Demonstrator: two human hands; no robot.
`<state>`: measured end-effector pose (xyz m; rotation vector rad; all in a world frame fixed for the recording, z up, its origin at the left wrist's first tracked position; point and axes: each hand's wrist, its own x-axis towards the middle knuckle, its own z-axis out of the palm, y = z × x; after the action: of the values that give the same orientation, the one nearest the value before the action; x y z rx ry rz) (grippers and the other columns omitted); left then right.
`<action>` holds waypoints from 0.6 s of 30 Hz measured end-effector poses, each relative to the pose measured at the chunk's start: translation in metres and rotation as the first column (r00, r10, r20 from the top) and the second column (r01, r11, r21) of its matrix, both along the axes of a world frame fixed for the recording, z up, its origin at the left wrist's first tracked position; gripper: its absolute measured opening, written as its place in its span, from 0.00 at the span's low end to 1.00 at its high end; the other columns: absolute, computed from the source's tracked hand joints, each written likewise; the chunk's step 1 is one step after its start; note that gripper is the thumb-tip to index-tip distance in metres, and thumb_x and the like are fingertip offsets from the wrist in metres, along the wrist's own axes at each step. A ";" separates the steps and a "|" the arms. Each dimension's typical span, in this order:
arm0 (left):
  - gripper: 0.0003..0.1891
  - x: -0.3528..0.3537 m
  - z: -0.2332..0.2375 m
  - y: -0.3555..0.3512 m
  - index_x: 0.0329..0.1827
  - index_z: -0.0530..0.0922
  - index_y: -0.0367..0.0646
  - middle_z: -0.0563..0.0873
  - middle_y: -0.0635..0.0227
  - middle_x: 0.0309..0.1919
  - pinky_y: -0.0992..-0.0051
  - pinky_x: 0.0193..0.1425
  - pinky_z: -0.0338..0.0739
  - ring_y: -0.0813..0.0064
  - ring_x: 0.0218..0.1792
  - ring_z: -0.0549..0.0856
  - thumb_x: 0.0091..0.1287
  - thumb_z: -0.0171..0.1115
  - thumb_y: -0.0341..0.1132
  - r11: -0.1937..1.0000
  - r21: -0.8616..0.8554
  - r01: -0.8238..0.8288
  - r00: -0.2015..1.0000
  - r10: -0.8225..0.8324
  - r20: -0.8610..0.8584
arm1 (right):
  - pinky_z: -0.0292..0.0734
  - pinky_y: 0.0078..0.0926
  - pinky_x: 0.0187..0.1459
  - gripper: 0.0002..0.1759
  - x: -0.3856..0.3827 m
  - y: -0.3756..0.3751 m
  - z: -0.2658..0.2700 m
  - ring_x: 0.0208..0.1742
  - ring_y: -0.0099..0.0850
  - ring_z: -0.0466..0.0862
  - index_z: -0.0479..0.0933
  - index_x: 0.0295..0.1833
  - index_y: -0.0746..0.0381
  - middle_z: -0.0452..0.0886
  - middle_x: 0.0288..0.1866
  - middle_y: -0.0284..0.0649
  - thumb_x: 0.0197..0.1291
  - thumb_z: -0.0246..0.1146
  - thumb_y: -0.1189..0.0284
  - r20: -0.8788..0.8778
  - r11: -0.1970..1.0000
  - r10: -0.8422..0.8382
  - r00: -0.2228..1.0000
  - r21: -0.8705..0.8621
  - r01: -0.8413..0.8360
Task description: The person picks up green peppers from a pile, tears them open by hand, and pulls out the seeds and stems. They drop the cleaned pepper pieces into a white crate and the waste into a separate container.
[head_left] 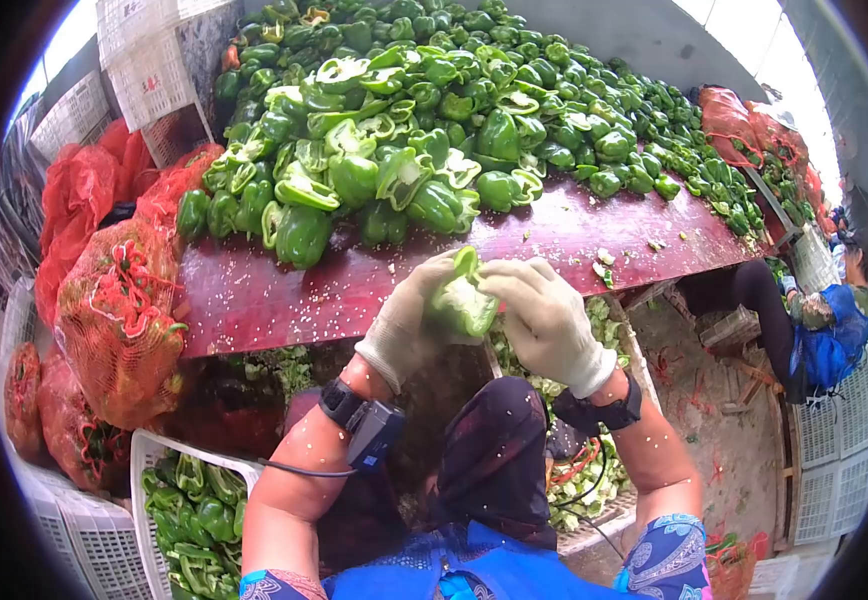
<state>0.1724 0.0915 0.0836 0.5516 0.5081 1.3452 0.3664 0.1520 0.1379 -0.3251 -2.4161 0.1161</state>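
Observation:
A cut-open green bell pepper [462, 306] is between my two gloved hands, its pale inside facing up. My left hand [409, 315] wraps round it from the left. The bent fingers of my right hand [544, 315] press together at the pepper's right edge; whether a small tool or a scrap is in them is hidden. Both hands are just over the near edge of a dark red tabletop [404, 280] sprinkled with pale seeds. Beyond them rises a large heap of green bell peppers [354, 180], many of them cut open.
A white crate [142, 490] of cut peppers stands low on the left, beside full red mesh bags [119, 320]. Pale pepper scraps [594, 490] fill a container below my right arm. Another person [824, 320] sits at the far right, near stacked white crates [834, 450].

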 end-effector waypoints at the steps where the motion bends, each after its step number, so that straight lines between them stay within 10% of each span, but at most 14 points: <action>1: 0.26 0.006 0.005 -0.007 0.75 0.70 0.49 0.84 0.67 0.60 0.59 0.60 0.84 0.68 0.57 0.85 0.77 0.56 0.44 0.997 0.046 -0.070 0.995 0.073 -0.072 | 0.82 0.42 0.52 0.21 -0.006 -0.003 -0.004 0.51 0.48 0.84 0.80 0.54 0.63 0.83 0.58 0.44 0.51 0.65 0.82 -0.037 0.993 0.025 0.999 -0.112 -0.029; 7: 0.30 0.002 -0.004 -0.008 0.81 0.63 0.45 0.81 0.67 0.64 0.72 0.63 0.79 0.75 0.60 0.82 0.76 0.56 0.32 0.995 0.014 -0.100 0.985 0.101 -0.139 | 0.81 0.43 0.55 0.23 -0.024 -0.005 -0.007 0.57 0.49 0.85 0.77 0.59 0.64 0.83 0.52 0.52 0.55 0.66 0.80 0.059 0.587 0.144 0.988 -0.809 -0.037; 8: 0.29 -0.003 -0.006 -0.009 0.81 0.63 0.44 0.81 0.65 0.64 0.72 0.62 0.80 0.75 0.59 0.83 0.77 0.56 0.33 0.988 0.132 -0.086 0.925 0.128 -0.358 | 0.81 0.41 0.51 0.23 -0.026 0.003 -0.029 0.52 0.48 0.87 0.77 0.59 0.64 0.83 0.49 0.51 0.54 0.66 0.79 -0.038 0.738 0.157 0.987 -0.660 -0.143; 11: 0.28 0.003 -0.006 -0.006 0.80 0.65 0.43 0.83 0.66 0.62 0.73 0.60 0.81 0.76 0.56 0.84 0.78 0.54 0.33 0.990 -0.009 -0.137 0.976 0.134 -0.171 | 0.81 0.42 0.49 0.21 -0.029 0.008 -0.035 0.49 0.51 0.86 0.77 0.56 0.65 0.83 0.45 0.50 0.54 0.66 0.79 -0.072 0.782 0.229 0.971 -0.580 -0.227; 14: 0.23 0.006 -0.009 0.003 0.76 0.71 0.40 0.85 0.65 0.59 0.72 0.61 0.81 0.75 0.55 0.85 0.78 0.54 0.33 0.979 -0.024 -0.204 0.949 0.192 -0.249 | 0.81 0.45 0.46 0.17 -0.035 0.002 -0.044 0.48 0.53 0.84 0.76 0.51 0.65 0.82 0.43 0.49 0.53 0.66 0.79 0.012 0.751 0.064 0.998 -0.660 -0.040; 18: 0.19 0.003 -0.018 0.023 0.68 0.79 0.36 0.87 0.63 0.57 0.72 0.60 0.82 0.74 0.55 0.86 0.80 0.53 0.33 0.971 -0.034 -0.237 0.950 0.224 -0.215 | 0.80 0.48 0.41 0.10 -0.053 -0.003 -0.072 0.43 0.50 0.82 0.75 0.41 0.63 0.79 0.38 0.48 0.52 0.63 0.78 -0.063 0.951 -0.283 0.957 -0.148 0.272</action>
<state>0.1756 0.1141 0.0654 0.6023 0.8040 1.4959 0.3136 0.1492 0.0660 -0.7061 -2.2584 0.1668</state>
